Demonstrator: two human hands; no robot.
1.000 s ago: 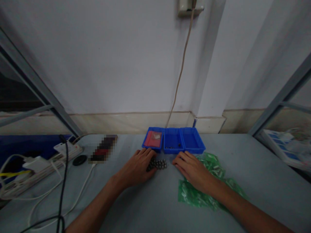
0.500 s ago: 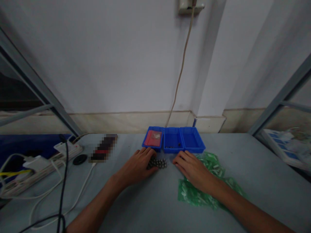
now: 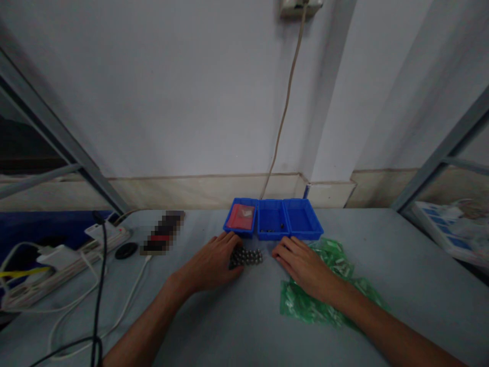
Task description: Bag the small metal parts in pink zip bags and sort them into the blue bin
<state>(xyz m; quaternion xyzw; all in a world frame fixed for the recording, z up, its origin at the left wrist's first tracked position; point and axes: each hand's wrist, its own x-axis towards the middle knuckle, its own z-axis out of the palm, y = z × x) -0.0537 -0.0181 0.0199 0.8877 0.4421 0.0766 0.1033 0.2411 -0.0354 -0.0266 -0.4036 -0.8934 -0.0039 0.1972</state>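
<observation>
My left hand [image 3: 216, 261] lies on the table with thumb and fingers apart, curved round the left side of a cluster of small, shiny, round-looking metal pieces [image 3: 250, 256]. Part of the cluster is hidden by that hand. To the right of the pieces, my right hand [image 3: 300, 262] rests with its fingers loosely bent, apart from the cluster, and nothing shows in it. Beneath and beside my right wrist lies a crumpled green plastic bag [image 3: 305, 305]. Just beyond the hands stand blue bins: the left bin [image 3: 228, 228] holds a red packet [image 3: 240, 218], the middle bin [image 3: 270, 235] a few small dark pieces.
The right blue bin [image 3: 303, 216] adjoins the middle one. At left are a phone-like, blurred-out object [image 3: 162, 234], a black disc [image 3: 126, 250], a power strip [image 3: 57, 275] and loose cables [image 3: 100, 285]. A white box [image 3: 446, 232] stands at the far right, and a wall [image 3: 191, 102] behind.
My left hand has drawn back slightly to the left, its thumb away from the metal pieces, so more of them show. My right hand is nearly unmoved.
</observation>
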